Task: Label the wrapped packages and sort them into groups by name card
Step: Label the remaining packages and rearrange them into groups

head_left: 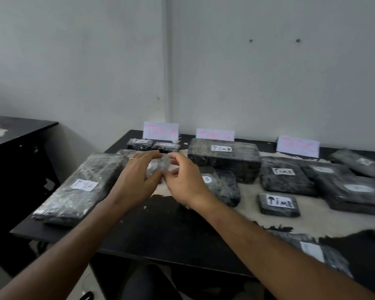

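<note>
Both hands meet at the centre of the frame over a small wrapped package [158,167], blurred and mostly hidden behind the fingers. The left hand [134,180] has its fingers curled onto the package's left side, a ring showing on one finger. The right hand [182,182] pinches at the package's right edge with curled fingertips; whether it holds a label or the wrap itself, I cannot tell.

Left of centre, a long wrapped package [80,187] lies diagonally with a white label on top. Just above the hands, two small packages [153,145] sit side by side in front of the first name card [160,131], which stands at the back edge of the table [160,230]. Centre right, a big block package [223,156] labelled in black marker sits before the second name card [214,134]. Beneath the right hand, another package [223,187] shows a label with a B. At right, the third name card [297,146] stands behind a cluster of flat packages [286,176], one small package [278,205] lying apart in front. A further package [312,250] sits at the lower right.
</note>
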{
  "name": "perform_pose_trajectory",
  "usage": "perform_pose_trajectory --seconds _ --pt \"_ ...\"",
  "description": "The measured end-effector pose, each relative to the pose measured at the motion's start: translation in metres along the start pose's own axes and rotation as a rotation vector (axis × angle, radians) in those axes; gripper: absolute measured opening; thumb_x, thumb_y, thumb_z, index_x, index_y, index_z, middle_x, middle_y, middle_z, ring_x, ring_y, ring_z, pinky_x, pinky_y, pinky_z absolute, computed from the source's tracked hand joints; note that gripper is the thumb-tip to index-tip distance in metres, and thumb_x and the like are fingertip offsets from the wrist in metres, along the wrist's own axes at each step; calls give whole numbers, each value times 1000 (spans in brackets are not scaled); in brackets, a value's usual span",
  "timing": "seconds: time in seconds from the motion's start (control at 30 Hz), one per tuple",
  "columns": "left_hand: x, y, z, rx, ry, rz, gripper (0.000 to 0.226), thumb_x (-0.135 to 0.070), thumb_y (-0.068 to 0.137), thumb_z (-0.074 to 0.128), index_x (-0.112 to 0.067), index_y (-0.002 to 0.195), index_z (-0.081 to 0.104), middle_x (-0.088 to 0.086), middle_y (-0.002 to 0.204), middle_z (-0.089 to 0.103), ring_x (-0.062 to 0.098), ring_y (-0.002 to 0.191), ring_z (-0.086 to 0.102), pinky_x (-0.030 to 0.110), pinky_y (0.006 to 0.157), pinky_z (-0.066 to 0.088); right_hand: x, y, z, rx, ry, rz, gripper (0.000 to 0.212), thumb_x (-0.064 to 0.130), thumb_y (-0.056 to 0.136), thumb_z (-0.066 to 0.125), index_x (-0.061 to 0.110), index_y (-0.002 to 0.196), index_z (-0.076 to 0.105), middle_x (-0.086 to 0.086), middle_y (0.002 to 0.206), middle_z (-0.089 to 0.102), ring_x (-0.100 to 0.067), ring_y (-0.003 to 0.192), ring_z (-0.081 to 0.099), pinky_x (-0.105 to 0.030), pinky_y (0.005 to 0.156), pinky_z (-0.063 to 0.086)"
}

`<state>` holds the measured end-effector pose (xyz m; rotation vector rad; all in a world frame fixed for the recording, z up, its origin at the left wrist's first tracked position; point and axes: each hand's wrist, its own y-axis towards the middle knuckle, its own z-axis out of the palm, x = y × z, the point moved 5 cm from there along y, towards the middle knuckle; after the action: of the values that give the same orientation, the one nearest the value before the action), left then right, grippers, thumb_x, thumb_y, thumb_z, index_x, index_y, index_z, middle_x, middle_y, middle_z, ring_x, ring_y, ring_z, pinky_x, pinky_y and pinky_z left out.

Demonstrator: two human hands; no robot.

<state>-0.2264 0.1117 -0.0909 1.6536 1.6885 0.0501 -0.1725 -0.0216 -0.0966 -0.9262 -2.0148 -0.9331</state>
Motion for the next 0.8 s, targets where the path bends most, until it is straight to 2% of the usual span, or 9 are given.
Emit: perform_pose_trajectory --seconds 0.07,0.2,0.3,0.37,0.47,0.6,0.67,0.73,0.8 --pt "-32 7 20 30 -55 55 38 -16 94 63 -17 132 64 -6 132 65 12 127 53 23 98 36 -12 -10 -33 -11 -14 19 42 21 99 65 20 139 55 0 131 63 -5 92 64 -20 80 55" --pt "-97 12 62 116 -181 163 33 -10 88 64 -19 120 68 -15 112 67 5 106 61 12 89 43 -39 -39 -105 -90 -78 50 30 17 97 69 16 127 66 0 118 69 -9 99 68 -28 90 57" --pt "-139 4 93 235 -274 227 31 -23 82 57 -23 111 68 -15 100 70 1 92 64 20 79 51 -61 -64 -157 -100 -143 86 26 16 95 71 12 121 69 -2 107 72 -12 95 70 -21 84 56" --pt "-162 -5 115 365 -336 275 28 -24 83 60 -26 109 68 -15 92 69 4 85 66 22 71 53 -77 -82 -187 -39 -193 125 24 19 94 75 13 117 72 0 103 74 -12 94 70 -25 85 57" --pt "-182 -19 143 507 -381 320 25 -34 86 72 -32 110 68 -17 96 69 6 85 65 23 69 54 -98 -111 -220 138 -240 179 27 27 89 80 20 115 75 6 102 76 -5 94 70 -26 87 57" --pt "-184 -37 171 755 -323 291 66 -74 63 84 -47 119 63 -26 113 61 -4 101 60 14 79 49 -117 -143 -246 356 -290 250 37 48 77 86 36 110 75 20 107 73 0 98 65 -17 79 50" --pt "-184 -44 178 800 -261 309 80 -78 54 86 -50 124 60 -32 118 57 -8 109 57 13 89 48 -127 -155 -251 411 -308 287 50 58 66 89 42 110 73 23 109 71 -1 99 64 -24 82 51" --pt "-187 -47 181 800 -234 336 79 -74 55 87 -46 124 62 -29 118 56 -6 111 56 17 94 48 -134 -163 -250 457 -291 308 58 62 57 92 47 109 71 20 111 69 -3 98 65 -30 85 55" --pt "-189 -48 182 784 -224 352 72 -68 60 88 -42 123 65 -25 117 57 -4 108 57 19 92 49 -138 -167 -246 475 -304 306 64 62 54 93 51 112 68 25 116 63 3 101 62 -25 86 51"
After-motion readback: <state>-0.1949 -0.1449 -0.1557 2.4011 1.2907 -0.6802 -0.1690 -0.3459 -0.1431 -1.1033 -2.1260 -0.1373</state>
